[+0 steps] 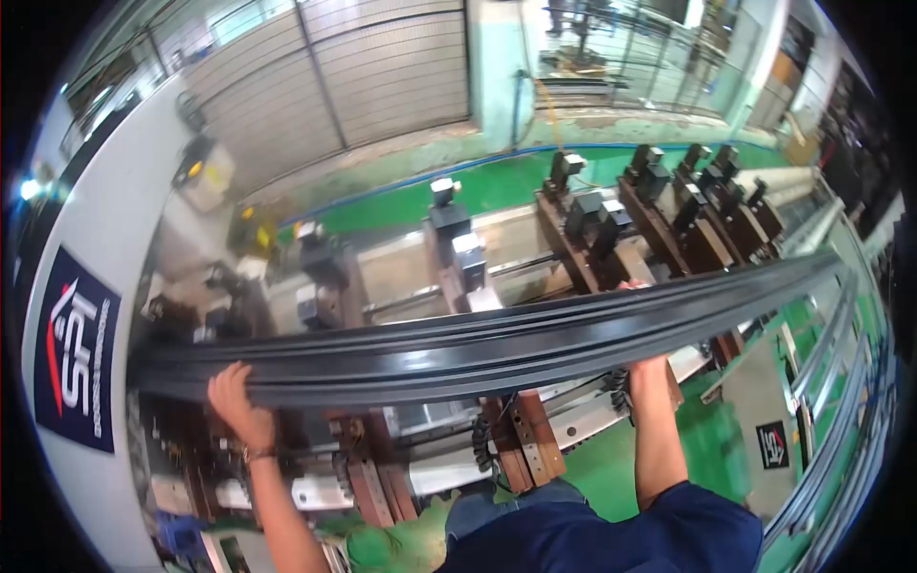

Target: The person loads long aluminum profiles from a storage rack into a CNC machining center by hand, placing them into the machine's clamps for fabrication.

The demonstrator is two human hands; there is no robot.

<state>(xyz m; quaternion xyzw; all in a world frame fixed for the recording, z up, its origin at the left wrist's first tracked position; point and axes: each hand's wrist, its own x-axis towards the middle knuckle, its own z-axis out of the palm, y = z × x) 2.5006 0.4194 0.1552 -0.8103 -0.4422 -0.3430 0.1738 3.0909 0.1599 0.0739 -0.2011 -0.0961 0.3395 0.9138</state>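
Note:
A long, dark grey ribbed profile [420, 358] spans the view from the white panel on the left to the far right, above the machine bed. My left hand [237, 406] is at its left part, fingers closed on the near lower edge. Under the profile, right of the middle, my right hand [650, 365] grips it from below. Its fingertips show over the far edge, while the palm is hidden behind the profile. Below and behind it are the machine's brown supports [523, 444] and black clamps [454, 220].
At the left stands a white machine panel [158, 162] with a logo sign [76, 349]. Several long metal bars [831, 458] lie at the right, near a grey panel [764, 444]. Green floor [592, 458] shows between the machine parts. A mesh-covered opening [382, 72] is in the back wall.

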